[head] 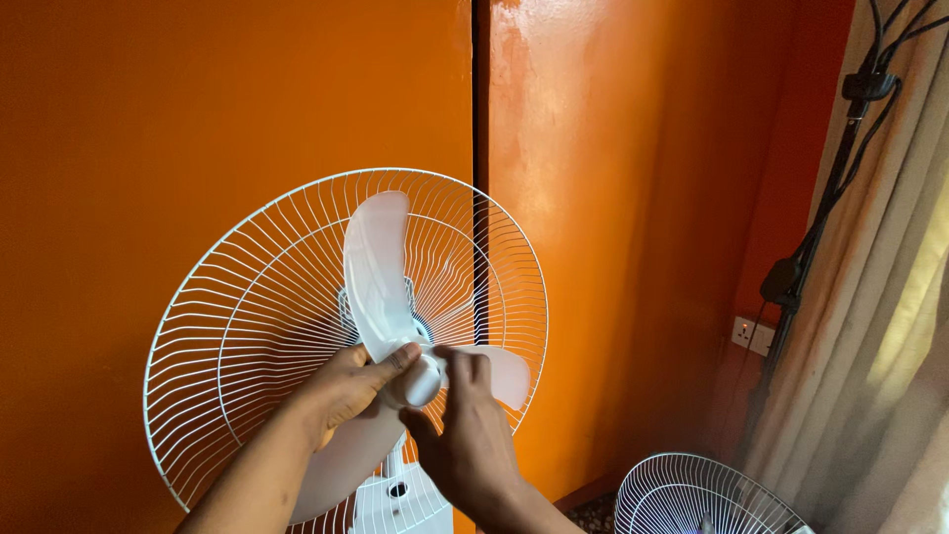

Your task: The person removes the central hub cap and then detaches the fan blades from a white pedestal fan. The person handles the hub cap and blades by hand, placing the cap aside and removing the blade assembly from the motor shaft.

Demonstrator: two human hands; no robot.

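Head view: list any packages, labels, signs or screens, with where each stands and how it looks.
None show: no package, label, sign or screen.
Nearest such fitting: wall socket, low on the orange wall at right, a white rectangle with a small red light.

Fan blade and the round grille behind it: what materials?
Fan blade: looks like translucent white plastic, smooth, light glowing through it. Grille: thin white wire spokes and rings, probably coated metal. Both hands, left hand and right hand, grip the blade hub.

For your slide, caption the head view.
Both hands, left hand and right hand, grip a white fan blade hub.
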